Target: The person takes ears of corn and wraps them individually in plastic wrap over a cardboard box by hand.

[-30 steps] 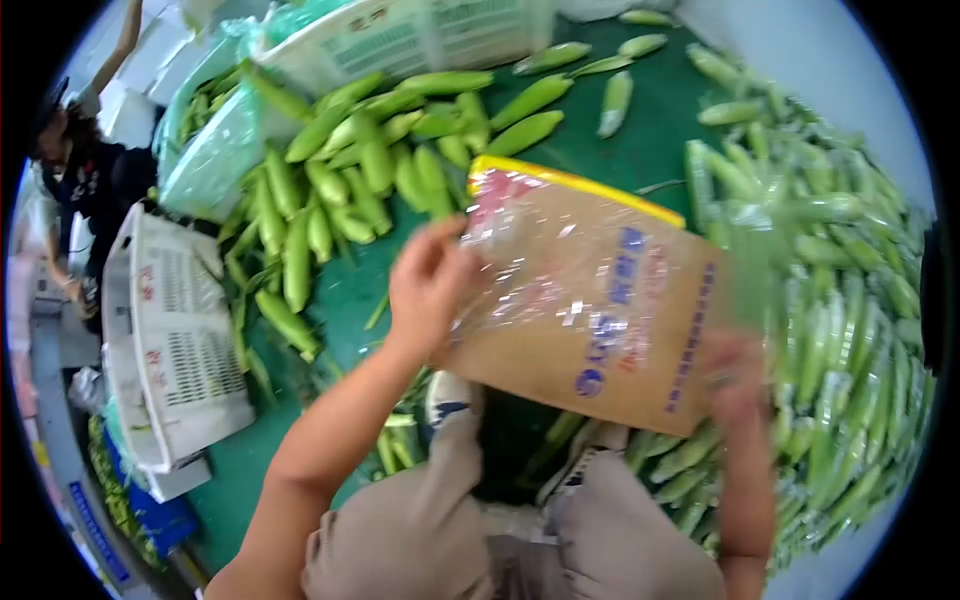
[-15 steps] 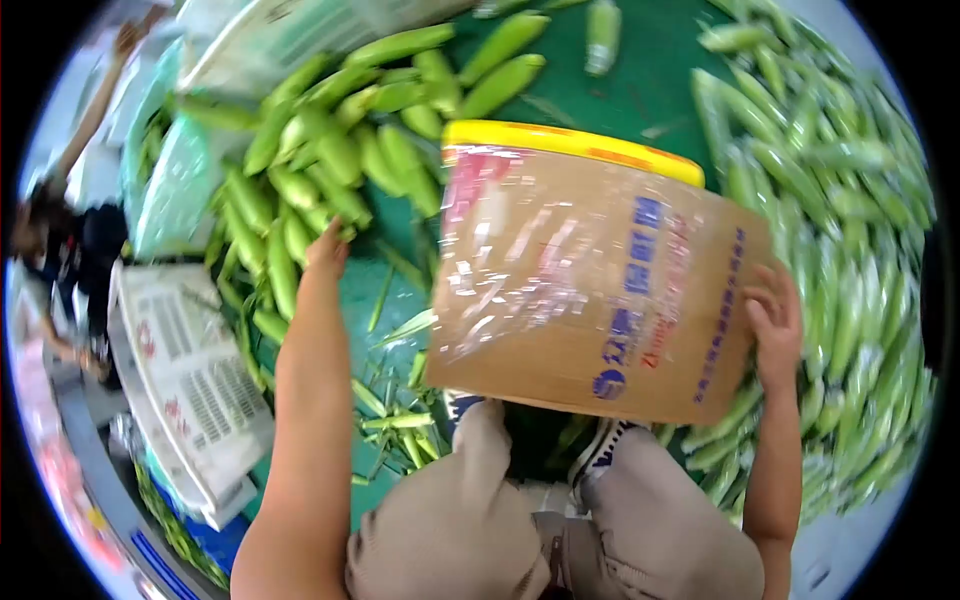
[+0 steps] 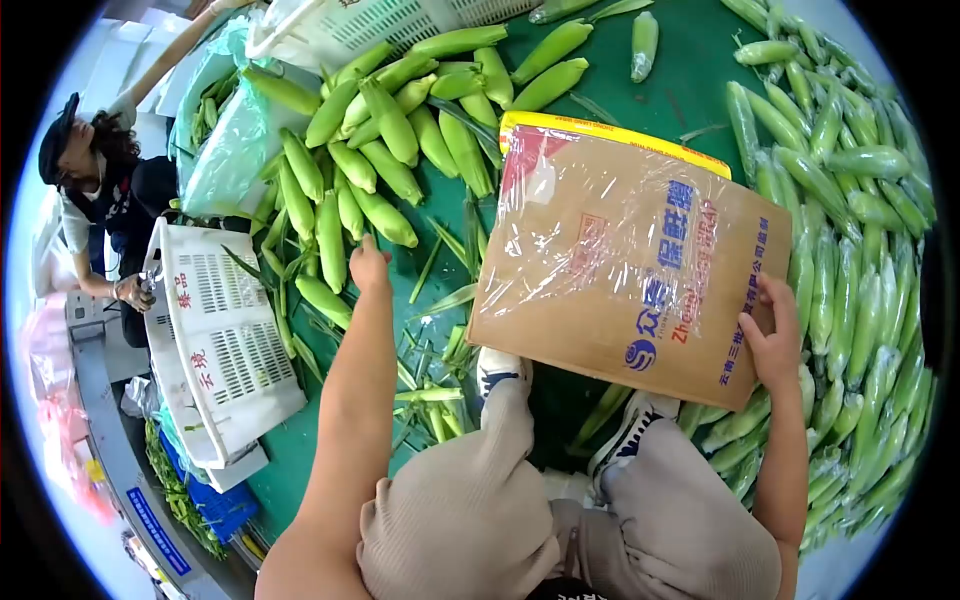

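A brown cardboard box (image 3: 600, 270) with blue and red print and a yellow-edged clear film lies in front of my legs. My right hand (image 3: 775, 330) rests on its right edge, fingers apart. My left hand (image 3: 370, 265) is at the near side of a pile of unwrapped green corn (image 3: 385, 135), just below one ear; its fingertips are partly hidden, so its grip is unclear. To the right lies a large heap of film-wrapped corn (image 3: 850, 260).
White crates stand at the left (image 3: 225, 340) and top (image 3: 350, 30). A green plastic bag (image 3: 235, 150) sits behind the corn pile. Another person (image 3: 110, 180) is at the far left. Husk scraps (image 3: 430, 400) lie on the green surface near my left shoe.
My left hand has left the box's left side and moved to the corn pile. My right hand has come to rest on the box's right edge. The view has shifted slightly.
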The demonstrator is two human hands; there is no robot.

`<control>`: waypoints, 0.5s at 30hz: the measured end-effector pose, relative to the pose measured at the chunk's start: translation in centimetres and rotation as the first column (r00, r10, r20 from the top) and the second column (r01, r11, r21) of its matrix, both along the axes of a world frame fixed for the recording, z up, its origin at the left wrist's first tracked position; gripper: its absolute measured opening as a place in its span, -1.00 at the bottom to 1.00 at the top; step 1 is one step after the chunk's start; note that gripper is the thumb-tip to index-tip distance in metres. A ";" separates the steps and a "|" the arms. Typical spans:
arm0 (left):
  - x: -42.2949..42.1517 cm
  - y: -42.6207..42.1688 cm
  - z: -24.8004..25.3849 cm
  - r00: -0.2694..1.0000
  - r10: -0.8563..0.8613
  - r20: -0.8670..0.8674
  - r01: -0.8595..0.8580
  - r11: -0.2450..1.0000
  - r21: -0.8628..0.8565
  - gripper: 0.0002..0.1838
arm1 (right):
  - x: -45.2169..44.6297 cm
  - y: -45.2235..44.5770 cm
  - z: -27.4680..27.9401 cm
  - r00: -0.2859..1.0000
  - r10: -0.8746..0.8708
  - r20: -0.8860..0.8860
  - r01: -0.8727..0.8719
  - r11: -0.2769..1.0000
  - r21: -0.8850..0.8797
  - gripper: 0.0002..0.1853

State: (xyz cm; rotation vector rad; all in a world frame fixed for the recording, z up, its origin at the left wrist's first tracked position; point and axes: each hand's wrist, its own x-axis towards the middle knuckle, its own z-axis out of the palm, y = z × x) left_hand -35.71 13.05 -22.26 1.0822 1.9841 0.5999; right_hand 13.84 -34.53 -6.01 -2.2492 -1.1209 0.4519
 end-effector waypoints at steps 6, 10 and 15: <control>0.2 9.8 -7.1 0.727 -0.546 -0.416 0.517 0.834 -0.192 -0.40 | 0.1 -0.2 1.8 0.933 0.310 0.180 -0.302 0.950 -0.073 -0.20; 3.5 2.5 0.0 0.705 0.229 0.671 -0.020 0.952 -0.304 -0.65 | 0.9 0.2 2.2 0.907 0.387 0.168 -0.382 0.922 -0.063 -0.21; 9.0 -9.6 13.5 0.512 -0.376 0.773 0.408 0.898 0.166 -0.26 | -0.9 2.8 2.2 0.843 0.511 0.170 -0.488 0.858 -0.157 -0.32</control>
